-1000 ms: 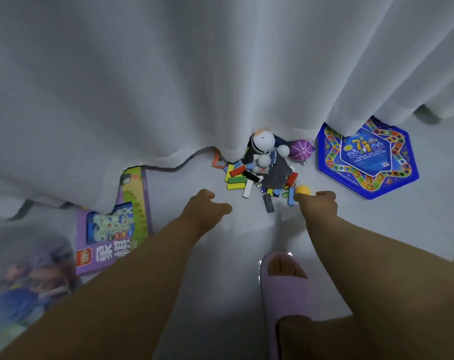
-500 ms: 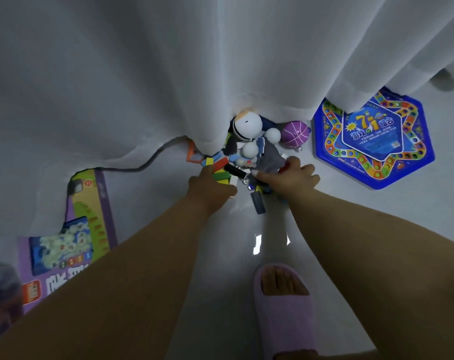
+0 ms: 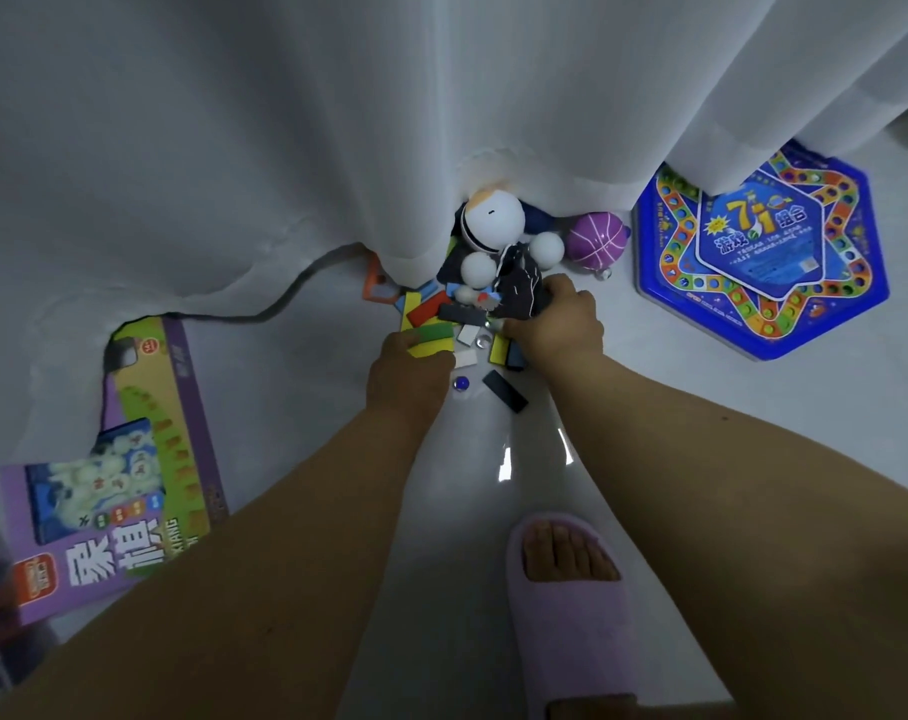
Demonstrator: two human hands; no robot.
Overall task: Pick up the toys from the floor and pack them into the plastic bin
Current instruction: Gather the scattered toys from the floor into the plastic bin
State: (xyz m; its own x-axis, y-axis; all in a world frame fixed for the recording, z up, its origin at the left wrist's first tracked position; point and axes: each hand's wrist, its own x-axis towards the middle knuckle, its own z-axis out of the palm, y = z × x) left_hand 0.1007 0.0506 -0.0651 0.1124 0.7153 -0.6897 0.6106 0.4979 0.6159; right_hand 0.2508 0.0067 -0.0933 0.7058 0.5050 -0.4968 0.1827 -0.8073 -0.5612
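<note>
- The left hand (image 3: pixel 408 374) has its fingers curled down onto the near edge of a heap of small coloured rectangular blocks (image 3: pixel 431 324), against a green and a yellow one; whether it really pinches them I cannot tell.
- The right hand (image 3: pixel 556 319) has its fingers wrapped over the dark cloth body of a white round-headed soft doll (image 3: pixel 493 226), apparently gripping it, with blocks underneath.
- Just beside lie a flat black block (image 3: pixel 505 391), a blue glass marble (image 3: pixel 461 384) and a purple toy basketball (image 3: pixel 597 241).
- The heap sits on the pale glossy floor (image 3: pixel 493 511) at the hem of a white curtain (image 3: pixel 285 148), above a pink slipper (image 3: pixel 571 605).
- Packing looks barely begun: everything visible is on the floor, and no plastic bin is plainly visible.
- Also left: a blue hexagonal game box (image 3: pixel 763 252) reading "7", "1" with Chinese characters, and a purple flat game box (image 3: pixel 119 485) with large Chinese characters and "XIANG".
</note>
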